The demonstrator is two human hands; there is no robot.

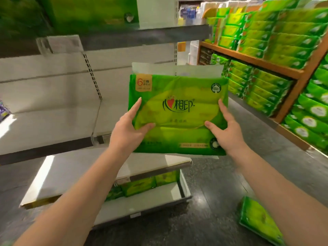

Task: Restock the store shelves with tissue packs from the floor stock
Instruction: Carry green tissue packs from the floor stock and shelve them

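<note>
A person holds a green tissue pack (178,112) upright in mid-air, between chest and a white store shelf (53,125). The left hand (128,128) grips its left edge, thumb pressed on the front; the right hand (224,129) grips the right edge the same way. The pack blocks part of the shelf's white back panel. Below it sits a lower shelf (142,201) with a few green packs (138,187) at the back. Another green pack (257,219) lies on the dark floor (213,183) near the right forearm. To the right, a wooden rack (252,60) is filled with stacked green packs
</note>
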